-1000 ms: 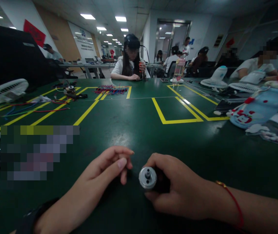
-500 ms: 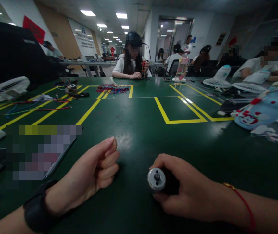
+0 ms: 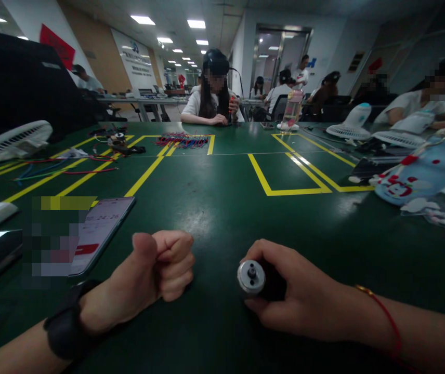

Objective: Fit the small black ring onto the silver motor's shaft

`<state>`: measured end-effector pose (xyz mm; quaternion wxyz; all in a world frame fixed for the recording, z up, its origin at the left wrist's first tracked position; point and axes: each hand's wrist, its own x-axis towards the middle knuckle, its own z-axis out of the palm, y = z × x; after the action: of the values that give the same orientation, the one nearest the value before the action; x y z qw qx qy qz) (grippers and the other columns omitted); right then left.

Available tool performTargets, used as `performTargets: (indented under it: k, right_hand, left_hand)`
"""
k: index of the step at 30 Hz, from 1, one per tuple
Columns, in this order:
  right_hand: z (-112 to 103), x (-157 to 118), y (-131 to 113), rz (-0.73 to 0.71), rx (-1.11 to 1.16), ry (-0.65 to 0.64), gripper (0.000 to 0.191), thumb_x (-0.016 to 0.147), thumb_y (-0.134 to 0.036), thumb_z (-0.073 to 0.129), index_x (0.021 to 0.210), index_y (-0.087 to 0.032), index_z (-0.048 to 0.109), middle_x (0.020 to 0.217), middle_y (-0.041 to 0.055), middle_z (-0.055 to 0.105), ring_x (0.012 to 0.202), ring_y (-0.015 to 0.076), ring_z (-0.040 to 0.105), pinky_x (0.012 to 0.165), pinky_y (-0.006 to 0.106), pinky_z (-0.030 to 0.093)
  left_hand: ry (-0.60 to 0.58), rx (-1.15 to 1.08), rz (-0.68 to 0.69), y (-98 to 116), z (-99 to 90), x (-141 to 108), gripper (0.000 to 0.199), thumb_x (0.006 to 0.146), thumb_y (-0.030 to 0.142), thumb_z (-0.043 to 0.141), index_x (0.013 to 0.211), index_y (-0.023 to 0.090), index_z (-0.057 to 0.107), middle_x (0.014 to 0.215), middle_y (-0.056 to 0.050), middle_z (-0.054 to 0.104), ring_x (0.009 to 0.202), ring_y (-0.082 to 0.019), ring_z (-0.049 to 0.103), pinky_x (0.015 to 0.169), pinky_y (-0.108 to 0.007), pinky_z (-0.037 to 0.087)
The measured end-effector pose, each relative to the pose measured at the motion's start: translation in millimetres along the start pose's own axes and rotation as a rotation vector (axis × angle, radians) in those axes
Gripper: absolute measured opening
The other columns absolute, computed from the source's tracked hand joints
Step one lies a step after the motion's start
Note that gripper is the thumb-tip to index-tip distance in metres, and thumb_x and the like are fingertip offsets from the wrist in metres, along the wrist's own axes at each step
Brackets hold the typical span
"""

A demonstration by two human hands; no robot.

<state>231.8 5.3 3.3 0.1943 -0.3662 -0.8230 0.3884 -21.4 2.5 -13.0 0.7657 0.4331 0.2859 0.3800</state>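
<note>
My right hand [image 3: 296, 293] is wrapped round a cylinder with a round silver end [image 3: 251, 277]; a small shaft and dark holes show on that end, and its body is hidden in the grip. My left hand [image 3: 164, 270] is curled into a fist to the left of it, thumb raised, with nothing visible in it. Both hands are over the green table [image 3: 214, 223], apart from each other. Beside my left hand lies a phone [image 3: 105, 228] with its screen lit.
Red and blue wires [image 3: 183, 139] lie in a bundle at the far side. More cables and a motor-like part [image 3: 119, 139] are at the left. A blue bag [image 3: 417, 171] and white fans [image 3: 351, 124] stand right. Opposite sits a person [image 3: 210, 96] beside a bottle [image 3: 293, 109].
My left thumb has lifted away from the curled fingers, and the left hand has shifted slightly right. My right hand keeps its hold on the cylinder. More of the phone shows.
</note>
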Motion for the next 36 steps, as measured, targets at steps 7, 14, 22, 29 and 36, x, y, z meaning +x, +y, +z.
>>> performTargets:
  k: [7, 14, 22, 29, 36]
  right_hand:
    - [3.4, 4.5, -2.1, -0.048, -0.035, 0.031, 0.025, 0.070, -0.019, 0.066, 0.092, -0.019, 0.054, 0.081, -0.0013, 0.061, 0.066, 0.0131, 0.054, 0.056, 0.024, 0.039]
    - [5.5, 5.6, 1.1, -0.067, -0.111, 0.045, 0.022, 0.070, -0.024, 0.066, 0.088, -0.019, 0.054, 0.078, 0.0000, 0.060, 0.064, 0.0138, 0.051, 0.054, 0.024, 0.037]
    - [4.6, 5.4, 0.4, -0.089, -0.150, 0.029, 0.022, 0.071, -0.026, 0.064, 0.088, -0.018, 0.054, 0.077, -0.0004, 0.058, 0.063, 0.0132, 0.049, 0.054, 0.025, 0.035]
    - [5.8, 5.0, 0.4, -0.073, -0.136, 0.042, 0.022, 0.068, -0.025, 0.063, 0.086, -0.019, 0.051, 0.075, -0.0014, 0.056, 0.060, 0.0122, 0.047, 0.051, 0.024, 0.033]
    - [5.0, 3.2, 2.5, -0.026, -0.072, 0.035, 0.028, 0.065, -0.021, 0.067, 0.088, -0.021, 0.050, 0.076, -0.0028, 0.056, 0.060, 0.0115, 0.047, 0.050, 0.022, 0.032]
  left_hand:
    - [0.190, 0.609, 0.174, -6.0, 28.5, 5.6, 0.025, 0.085, 0.041, 0.063, 0.080, 0.021, 0.048, 0.067, 0.006, 0.041, 0.057, -0.011, 0.037, 0.050, -0.022, 0.030]
    - [0.183, 0.960, 0.311, 2.9, 59.5, 12.4, 0.016, 0.092, 0.030, 0.052, 0.085, 0.021, 0.064, 0.081, -0.001, 0.056, 0.074, -0.017, 0.054, 0.069, -0.029, 0.044]
    - [0.179, 1.002, 0.309, 3.4, 60.9, 14.7, 0.015, 0.092, 0.025, 0.050, 0.093, 0.020, 0.064, 0.084, -0.003, 0.058, 0.074, -0.018, 0.056, 0.067, -0.029, 0.045]
    - [0.141, 1.020, 0.350, 0.5, 61.2, 11.9, 0.013, 0.091, 0.021, 0.053, 0.090, 0.022, 0.066, 0.085, -0.002, 0.056, 0.078, -0.018, 0.055, 0.072, -0.031, 0.044]
    - [0.230, 1.001, 0.377, 8.0, 34.7, 6.7, 0.013, 0.089, 0.024, 0.058, 0.093, 0.028, 0.070, 0.096, -0.002, 0.055, 0.091, -0.018, 0.056, 0.078, -0.029, 0.044]
